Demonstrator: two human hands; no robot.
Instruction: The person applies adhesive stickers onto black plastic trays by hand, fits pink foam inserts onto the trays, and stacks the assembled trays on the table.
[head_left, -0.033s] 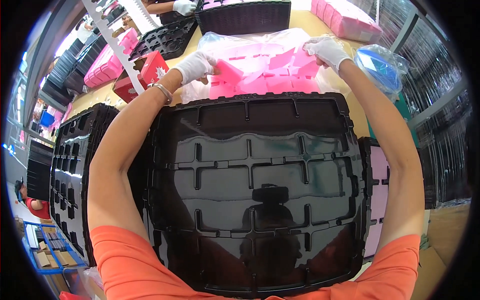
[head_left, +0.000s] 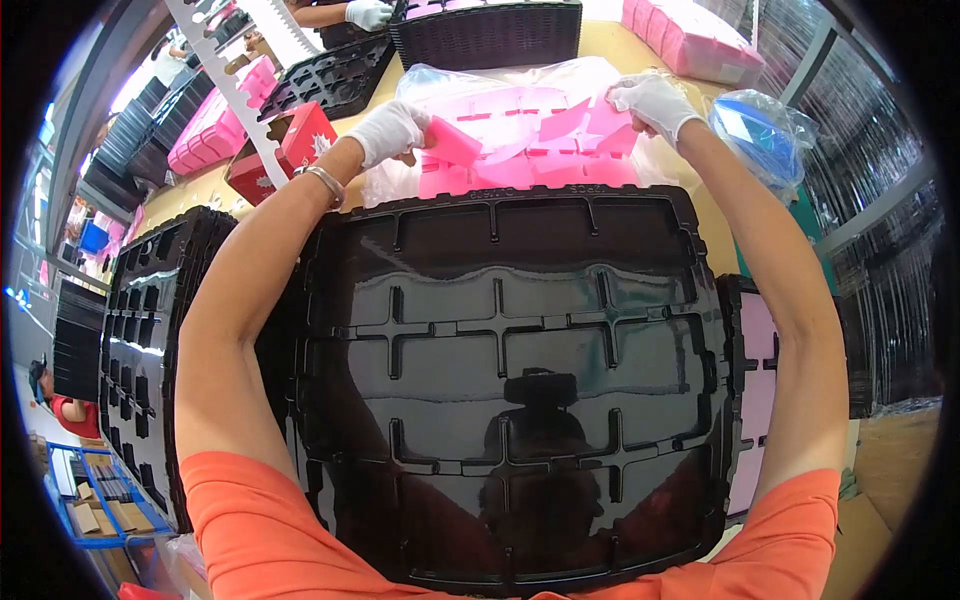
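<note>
Both of my hands wear white gloves and reach past a large black plastic tray. My left hand (head_left: 392, 134) is closed on the left edge of a curled pink sheet (head_left: 455, 143). At the right, my right hand (head_left: 652, 104) pinches the edge of another lifted pink sheet piece (head_left: 606, 125). Between them, loose pink flaps lie over a pink slotted layer on clear plastic film (head_left: 570, 72). The shiny black tray (head_left: 500, 360), divided by raised ribs, fills the space before me, its compartments bare.
More black trays (head_left: 140, 350) stand at the left, beside a red box (head_left: 308, 135). Blue items in clear wrap (head_left: 752, 135) lie at the right. At the back are stacked black trays (head_left: 487, 38), a wrapped pink stack (head_left: 690, 40) and another person's gloved hand (head_left: 369, 14).
My hands have barely moved. The pink pieces between them have shifted slightly, the left one curling a little differently.
</note>
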